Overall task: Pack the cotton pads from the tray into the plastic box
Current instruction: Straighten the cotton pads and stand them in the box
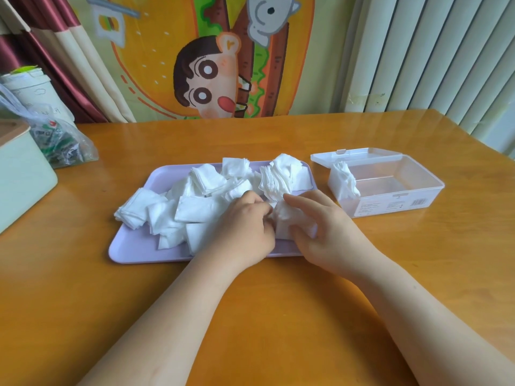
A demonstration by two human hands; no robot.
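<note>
Head view: a lilac tray [133,253] lies at the middle of the tabletop [250,316], heaped with white square cotton pads [195,207], some in loose stacks and some scattered flat. Both hands work at the tray's near right corner. The right hand [326,232] has its fingers curled around a small bundle [287,221] of pads, a narrow grip that holds it from the right. The left hand [245,227] meets the same bundle from the left with fingers bent in, pinching its edge to square it up.

Just beside the tray's right edge stands the clear plastic box [404,196], its lid [359,156] hinged back and open. A short stack [344,182] of pads stands on edge against the box's left end wall; the rest of the box is bare.

The step in hand looks like gathering and aligning one handful before lifting it. Packing seems barely begun, since most pads lie on the tray. The next move calls for keeping the bundle pressed tight so no pad slips out, carrying it right over the box wall, and setting it on edge next to the stack.

At the tabletop's left edge sit a plastic bag [64,143] and a pale green box [22,179].
</note>
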